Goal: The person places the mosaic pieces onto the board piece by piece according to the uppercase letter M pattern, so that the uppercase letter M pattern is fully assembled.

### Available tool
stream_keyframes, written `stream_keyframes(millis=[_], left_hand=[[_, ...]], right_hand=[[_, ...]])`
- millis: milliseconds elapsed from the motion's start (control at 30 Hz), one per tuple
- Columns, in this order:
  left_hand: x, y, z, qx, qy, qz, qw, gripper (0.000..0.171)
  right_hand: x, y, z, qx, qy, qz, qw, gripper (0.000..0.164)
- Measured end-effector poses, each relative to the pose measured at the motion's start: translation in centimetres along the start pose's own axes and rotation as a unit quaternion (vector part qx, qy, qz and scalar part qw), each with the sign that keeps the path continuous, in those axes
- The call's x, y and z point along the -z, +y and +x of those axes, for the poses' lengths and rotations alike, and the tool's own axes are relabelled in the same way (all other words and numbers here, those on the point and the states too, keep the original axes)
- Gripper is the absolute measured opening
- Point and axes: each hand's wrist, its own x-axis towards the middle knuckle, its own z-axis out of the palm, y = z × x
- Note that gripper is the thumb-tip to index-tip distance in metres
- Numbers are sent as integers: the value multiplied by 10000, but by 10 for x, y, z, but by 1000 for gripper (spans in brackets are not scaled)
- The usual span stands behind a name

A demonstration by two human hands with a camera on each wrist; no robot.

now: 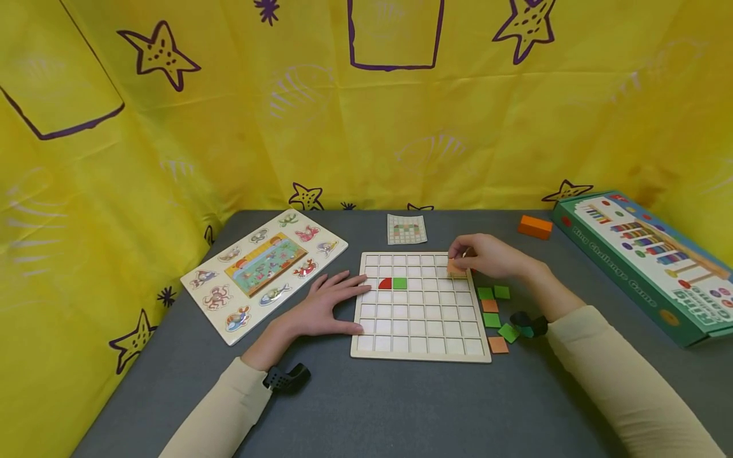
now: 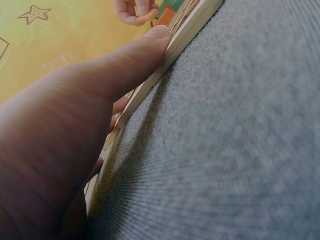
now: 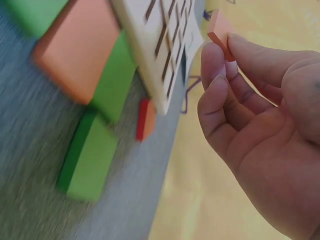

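A wooden grid board (image 1: 420, 312) lies flat on the table. Its left edge is under my left hand (image 1: 329, 308), whose fingers are spread and extended, with the thumb (image 2: 135, 60) along the rim. On the grid, a red quarter-round tile (image 1: 385, 284) sits beside a green square tile (image 1: 399, 284). Over the board's upper right corner, my right hand (image 1: 487, 253) pinches an orange square tile (image 3: 219, 32) between thumb and fingertips. The right wrist view shows that tile tilted, held above the table.
Several loose green tiles (image 1: 501, 292) and orange tiles (image 1: 498, 345) lie right of the board. A pattern card (image 1: 407, 229) is behind it. A sea-animal puzzle board (image 1: 263, 273) lies left; an orange block (image 1: 535, 227) and a green game box (image 1: 647, 267) stand right.
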Motion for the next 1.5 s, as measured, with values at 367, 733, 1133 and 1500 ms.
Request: stream_keyframes(millis=[367, 733, 1133, 1500], left_hand=[[2, 1, 2, 4, -26, 13, 10000, 84], [3, 2, 3, 56, -43, 80, 9999, 84], [2, 3, 3, 56, -28, 70, 10000, 83], [1, 2, 0, 21, -27, 80, 10000, 84]], right_hand=[[-18, -16, 22, 107, -258, 93, 9996, 7], [-35, -26, 41, 394, -446, -53, 9982, 7], [-44, -35, 44, 370, -576, -207, 9974, 4], [-46, -33, 41, 442, -631, -266, 9967, 5]])
